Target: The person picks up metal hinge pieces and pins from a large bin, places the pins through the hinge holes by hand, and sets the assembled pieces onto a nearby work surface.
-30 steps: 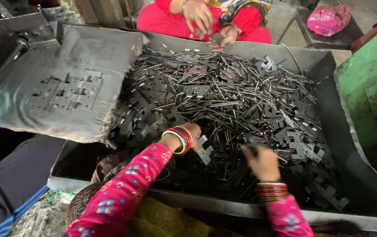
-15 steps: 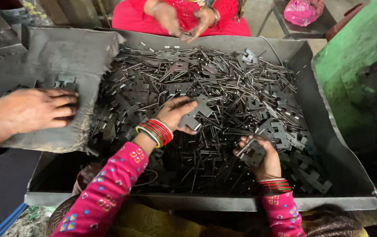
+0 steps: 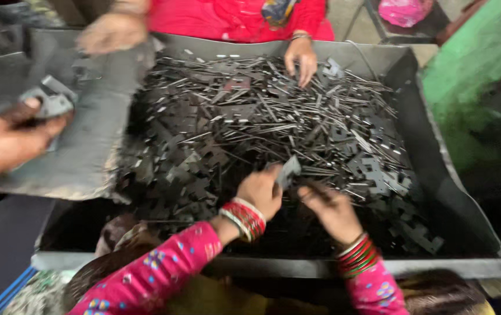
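Here the person's left hand (image 3: 260, 191) sits low over a big grey metal tray (image 3: 454, 198), its fingers pinched together on a small flat metal plate (image 3: 289, 171) that sticks up and to the right from the fingertips. Just right of those fingers, the right hand (image 3: 333, 211) lies near it, almost touching; its fingers are curled downward onto the dark pieces below, and the blur makes it impossible to tell whether they are clamped on anything. Red and green bangles (image 3: 244, 219) ring the left wrist, and a similar stack rings the right one, above pink patterned sleeves (image 3: 157, 274).

Beyond the fingers, the tray is heaped with a pile of thin metal strips and cross-shaped stampings (image 3: 273, 122), dark and tangled, reaching to the far wall. At the far side of that pile, another person in red has one hand (image 3: 301, 58) resting fingers-down on the strips, and a second, blurred hand (image 3: 112, 34) above the tray's far left corner. Well left of the wearer's fingers, a third person's hand (image 3: 11, 140) grips a pale metal piece (image 3: 52, 100) over a grey sheet (image 3: 87, 140) draped across the tray's left edge. To the right of the tray stands a green surface (image 3: 472, 81).
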